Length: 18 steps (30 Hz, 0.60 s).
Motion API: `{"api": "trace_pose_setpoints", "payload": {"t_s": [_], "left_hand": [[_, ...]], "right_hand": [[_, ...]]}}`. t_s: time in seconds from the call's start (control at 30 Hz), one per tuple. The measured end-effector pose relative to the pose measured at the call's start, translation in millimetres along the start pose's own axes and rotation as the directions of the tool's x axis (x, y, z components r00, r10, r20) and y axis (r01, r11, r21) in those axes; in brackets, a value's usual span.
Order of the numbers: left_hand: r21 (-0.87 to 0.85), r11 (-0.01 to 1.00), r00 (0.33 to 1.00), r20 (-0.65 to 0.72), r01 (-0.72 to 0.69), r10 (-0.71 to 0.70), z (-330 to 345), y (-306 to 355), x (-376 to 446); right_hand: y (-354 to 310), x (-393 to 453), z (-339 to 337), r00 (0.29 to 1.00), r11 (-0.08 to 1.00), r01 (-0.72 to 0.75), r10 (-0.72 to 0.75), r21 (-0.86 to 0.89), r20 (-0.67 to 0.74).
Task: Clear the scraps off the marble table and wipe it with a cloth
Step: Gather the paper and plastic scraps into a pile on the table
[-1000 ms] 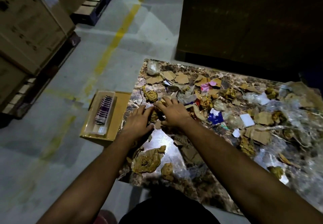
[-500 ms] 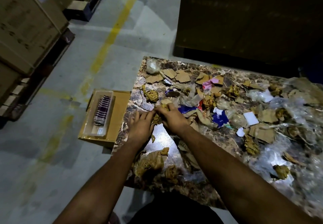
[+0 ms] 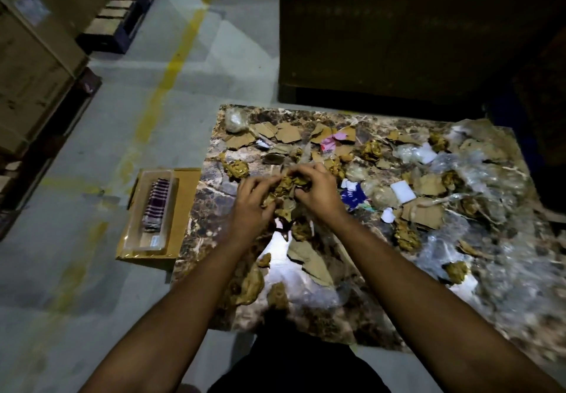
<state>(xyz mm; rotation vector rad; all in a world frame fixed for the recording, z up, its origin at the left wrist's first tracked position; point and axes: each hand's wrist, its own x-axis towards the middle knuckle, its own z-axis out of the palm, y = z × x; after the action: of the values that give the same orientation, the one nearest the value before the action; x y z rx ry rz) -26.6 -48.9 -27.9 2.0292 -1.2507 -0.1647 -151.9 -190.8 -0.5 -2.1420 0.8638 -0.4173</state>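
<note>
The brown marble table [image 3: 211,218] is littered with scraps: torn cardboard pieces [image 3: 288,133], crumpled brown paper balls [image 3: 237,169], clear plastic wrap [image 3: 477,172], white slips [image 3: 402,192] and a blue wrapper [image 3: 352,198]. My left hand [image 3: 252,205] and my right hand [image 3: 318,192] grip one bunch of crumpled brown paper scraps [image 3: 286,187] between them, lifted a little above the table's left part. A striped purple and white cloth [image 3: 156,205] lies folded in a clear tray left of the table.
The clear tray sits on a cardboard box [image 3: 183,208] on the grey floor beside the table's left edge. Large cartons on pallets [image 3: 33,64] stand at far left. A dark tall block [image 3: 398,31] rises behind the table. A yellow floor line [image 3: 165,80] runs diagonally.
Both hands drew together from lying flat on the scraps, curled round a bunch of brown paper and raised it off the marble.
</note>
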Motion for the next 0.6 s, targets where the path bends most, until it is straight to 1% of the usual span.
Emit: {"api": "trace_pose_setpoints", "payload": {"t_s": [0.07, 0.1, 0.2, 0.27, 0.33, 0.4, 0.5, 0.6], "left_hand": [[-0.038, 0.997, 0.998, -0.006, -0.06, 0.06, 18, 30, 14], [-0.061, 0.995, 0.997, 0.013, -0.081, 0.082, 28, 47, 20], [-0.133, 0.983, 0.983, 0.112, -0.128, 0.143, 64, 91, 33], [-0.129, 0.981, 0.969, 0.185, -0.144, 0.166, 88, 113, 40], [-0.076, 0.992, 0.946, 0.298, -0.106, 0.124, 108, 126, 45], [-0.046, 0.997, 0.915, 0.398, -0.056, 0.069, 122, 132, 48], [-0.039, 0.999, 0.871, 0.491, -0.013, 0.03, 128, 131, 50], [-0.027, 1.0, 0.832, 0.554, -0.01, 0.024, 122, 129, 50]], "right_hand": [[16, -9, -31, 0.995, 0.999, -0.037, 0.037, 0.0, -0.093], [25, -15, -46, 0.989, 0.998, -0.068, 0.068, 0.002, -0.134], [56, -35, -86, 0.955, 0.984, -0.176, 0.169, -0.006, -0.243], [75, -49, -109, 0.936, 0.971, -0.237, 0.221, -0.027, -0.274], [90, -59, -124, 0.93, 0.956, -0.294, 0.28, -0.023, -0.238], [105, -67, -136, 0.934, 0.942, -0.326, 0.31, -0.073, -0.176], [121, -77, -147, 0.942, 0.929, -0.334, 0.323, -0.162, -0.089], [124, -83, -154, 0.944, 0.928, -0.325, 0.329, -0.181, -0.009]]}}
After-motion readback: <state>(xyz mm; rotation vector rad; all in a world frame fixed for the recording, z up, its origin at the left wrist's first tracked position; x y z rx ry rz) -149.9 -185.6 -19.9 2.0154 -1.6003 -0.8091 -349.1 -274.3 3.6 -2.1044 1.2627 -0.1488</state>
